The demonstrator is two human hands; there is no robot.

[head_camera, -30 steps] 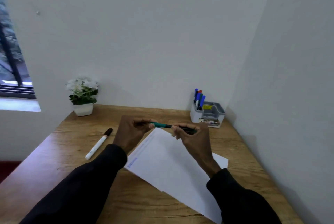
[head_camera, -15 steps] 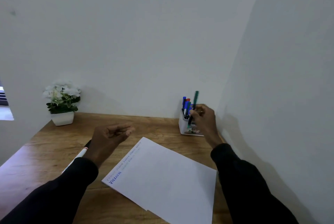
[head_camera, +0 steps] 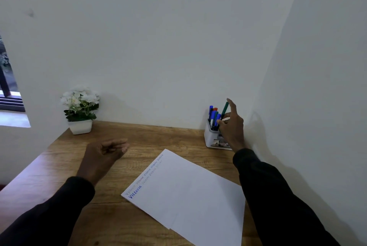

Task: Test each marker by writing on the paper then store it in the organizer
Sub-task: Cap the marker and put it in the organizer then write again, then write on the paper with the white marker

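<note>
right hand [head_camera: 231, 126] pinches green marker [head_camera: 224, 109] upright, tip down to drop into organizer [head_camera: 213, 140] slot beside blue markers [head_camera: 215, 117] | seated depth unclear | left hand [head_camera: 103, 156] loosely curled, empty, beside paper [head_camera: 190, 192]

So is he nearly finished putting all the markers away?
Getting there. Several blue and red markers already stand in the organizer, and the paper carries lines of test writing. The right hand is lowering a green marker in beside them. The left hand hangs loosely curled and empty. Whether more markers are left can't be seen in this view.
</note>
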